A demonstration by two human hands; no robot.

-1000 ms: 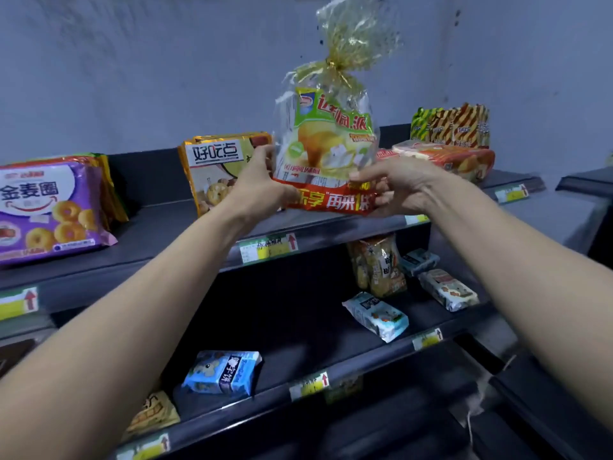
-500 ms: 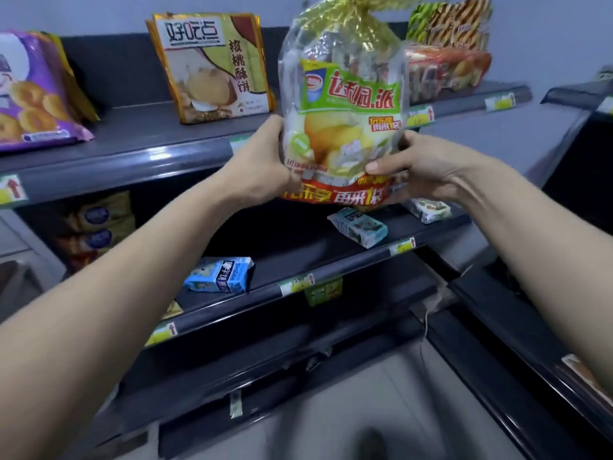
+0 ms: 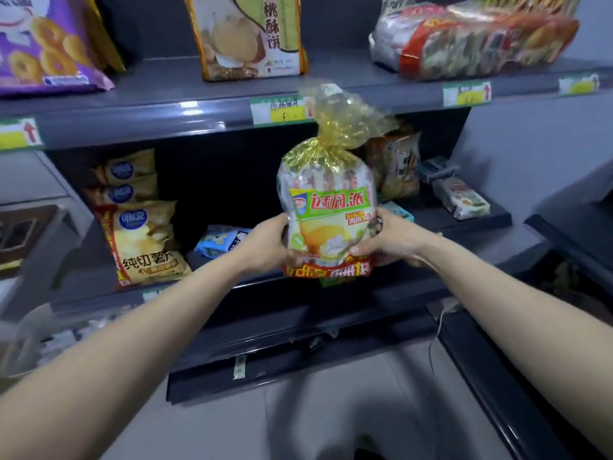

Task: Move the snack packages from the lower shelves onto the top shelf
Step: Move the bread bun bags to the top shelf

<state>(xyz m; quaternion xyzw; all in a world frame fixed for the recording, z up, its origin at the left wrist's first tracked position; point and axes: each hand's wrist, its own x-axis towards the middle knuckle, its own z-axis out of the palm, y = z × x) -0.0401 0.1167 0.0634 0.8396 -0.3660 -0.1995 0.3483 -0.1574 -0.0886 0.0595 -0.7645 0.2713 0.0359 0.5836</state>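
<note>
head: snack bag (image 3: 328, 224) between left fingers (image 3: 281, 228), right fingers (image 3: 360, 250)

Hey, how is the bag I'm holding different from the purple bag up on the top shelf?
The held bag is clear plastic, gathered under a gold tie; the purple bag is opaque, printed with ring cakes. The left hand and right hand grip the held bag below the top shelf; the purple bag rests on that shelf, untouched. Both are snack packs.
</note>
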